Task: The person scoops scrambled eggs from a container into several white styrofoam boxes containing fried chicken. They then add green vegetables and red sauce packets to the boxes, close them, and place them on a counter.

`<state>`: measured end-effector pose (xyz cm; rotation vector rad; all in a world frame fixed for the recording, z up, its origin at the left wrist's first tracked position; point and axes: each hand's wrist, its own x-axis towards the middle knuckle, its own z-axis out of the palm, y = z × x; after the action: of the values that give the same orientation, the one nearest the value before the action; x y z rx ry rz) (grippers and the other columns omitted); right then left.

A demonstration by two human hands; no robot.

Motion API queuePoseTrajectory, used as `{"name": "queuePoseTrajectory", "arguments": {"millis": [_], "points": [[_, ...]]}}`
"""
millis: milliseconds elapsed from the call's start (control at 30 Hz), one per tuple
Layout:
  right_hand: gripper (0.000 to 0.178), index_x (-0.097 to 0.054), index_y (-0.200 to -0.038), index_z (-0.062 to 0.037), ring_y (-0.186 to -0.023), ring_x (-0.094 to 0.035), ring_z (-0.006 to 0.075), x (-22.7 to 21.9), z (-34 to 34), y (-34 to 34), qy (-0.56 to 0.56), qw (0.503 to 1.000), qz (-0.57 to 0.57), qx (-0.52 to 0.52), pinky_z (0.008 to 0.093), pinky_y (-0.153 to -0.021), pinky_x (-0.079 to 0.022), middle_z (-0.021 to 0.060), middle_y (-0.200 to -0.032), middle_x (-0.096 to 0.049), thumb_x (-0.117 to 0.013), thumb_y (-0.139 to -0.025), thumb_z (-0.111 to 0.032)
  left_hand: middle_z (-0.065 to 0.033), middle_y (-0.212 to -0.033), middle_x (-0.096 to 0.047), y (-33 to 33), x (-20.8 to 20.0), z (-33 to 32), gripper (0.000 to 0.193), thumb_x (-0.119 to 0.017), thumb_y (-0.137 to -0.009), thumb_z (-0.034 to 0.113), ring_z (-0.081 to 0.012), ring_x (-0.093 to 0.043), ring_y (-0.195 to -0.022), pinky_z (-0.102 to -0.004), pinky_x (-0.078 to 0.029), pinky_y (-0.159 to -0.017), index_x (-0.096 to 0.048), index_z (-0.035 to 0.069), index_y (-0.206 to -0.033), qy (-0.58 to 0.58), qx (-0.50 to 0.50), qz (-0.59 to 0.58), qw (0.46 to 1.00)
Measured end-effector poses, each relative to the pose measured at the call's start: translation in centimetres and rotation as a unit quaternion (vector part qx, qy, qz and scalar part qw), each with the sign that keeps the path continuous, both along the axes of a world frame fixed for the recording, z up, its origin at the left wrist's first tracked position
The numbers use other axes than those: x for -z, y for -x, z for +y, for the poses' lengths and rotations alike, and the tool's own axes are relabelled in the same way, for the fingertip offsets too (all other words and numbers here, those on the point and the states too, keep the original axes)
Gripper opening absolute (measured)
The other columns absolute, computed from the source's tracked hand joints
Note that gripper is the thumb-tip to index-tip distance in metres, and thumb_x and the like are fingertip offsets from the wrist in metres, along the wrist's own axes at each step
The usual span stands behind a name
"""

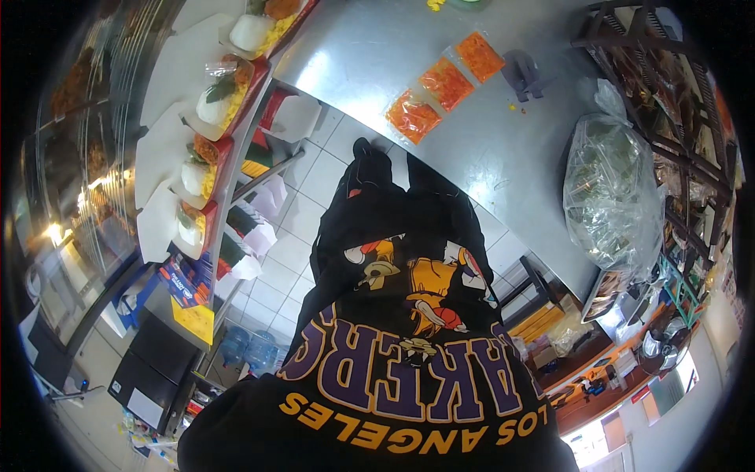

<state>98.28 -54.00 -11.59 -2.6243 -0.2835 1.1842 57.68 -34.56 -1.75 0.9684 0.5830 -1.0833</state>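
Neither of my hands shows; only my dark clothing with a printed front [417, 338] fills the middle and bottom. On the steel table [346, 51] ahead lie three flat clear packets of orange-red food, a near one [413, 116], a middle one [450, 83] and a far one [480, 57]. A grey-purple object [528, 75] of a kind I cannot make out lies beside the far packet. Along the left stands a row of open paper food boxes [174, 86], holding white rice [212, 106], yellow shreds and other food.
A large clear plastic bag [613, 197] with greenish contents sits at the table's right, against a dark rack [684, 149]. A lit glass display case [86, 165] stands far left. Water bottles [248, 348] and a black box-shaped unit [153, 362] are low on the left.
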Motion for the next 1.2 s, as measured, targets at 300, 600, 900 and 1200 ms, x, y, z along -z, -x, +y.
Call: {"name": "queuePoseTrajectory", "arguments": {"millis": [300, 600, 900, 1200], "points": [[0.022, -0.057, -0.09, -0.0002, -0.062, -0.056, 0.0174, -0.5, -1.1, 0.4, 0.012, 1.0, 0.003, 0.002, 0.0312, -0.058, -0.044, 0.0116, -0.069, -0.06, -0.068, -0.074, -0.011, -0.0177, -0.092, -0.066, -0.3, -0.5, -0.2, 0.03, -0.061, -0.077, 0.029, -0.0327, -0.063, -0.088, -0.0422, -0.05, -0.078, -0.067, 0.003, -0.091, 0.01, -0.013, 0.004, 1.0], [0.024, -0.057, -0.092, -0.0001, -0.063, -0.057, 0.0182, -2.6, -3.0, 0.5, 0.03, 1.0, -0.002, 0.002, 0.0314, -0.059, -0.045, 0.0119, -0.07, -0.061, -0.069, -0.074, -0.01, -0.0174, -0.092, -0.066, -0.3, -2.6, -0.8, 0.031, -0.062, -0.077, 0.029, -0.0325, -0.063, -0.088, -0.0424, -0.049, -0.078, -0.066, 0.003, -0.092, 0.034, -0.014, 0.005, 0.999], [0.026, -0.058, -0.094, 0.0, -0.064, -0.058, 0.019, -4.6, -4.9, 1.0, 0.046, 0.999, 0.001, 0.025, 0.0316, -0.06, -0.045, 0.0122, -0.07, -0.061, -0.069, -0.073, -0.01, -0.0171, -0.092, -0.066, -0.8, -5.3, 0.3, 0.032, -0.062, -0.077, 0.03, -0.0323, -0.063, -0.088, -0.0427, -0.049, -0.078, -0.066, 0.003, -0.093, 0.042, -0.018, 0.018, 0.999], [0.029, -0.058, -0.096, 0.0001, -0.065, -0.059, 0.0197, -5.0, -5.3, 1.8, 0.012, 0.998, -0.038, 0.045, 0.0317, -0.061, -0.046, 0.0124, -0.071, -0.061, -0.07, -0.072, -0.009, -0.0168, -0.092, -0.066, -1.2, -1.6, 3.9, 0.032, -0.063, -0.077, 0.031, -0.0321, -0.062, -0.088, -0.0429, -0.049, -0.079, -0.066, 0.003, -0.093, 0.029, 0.034, -0.018, 0.999]]}}
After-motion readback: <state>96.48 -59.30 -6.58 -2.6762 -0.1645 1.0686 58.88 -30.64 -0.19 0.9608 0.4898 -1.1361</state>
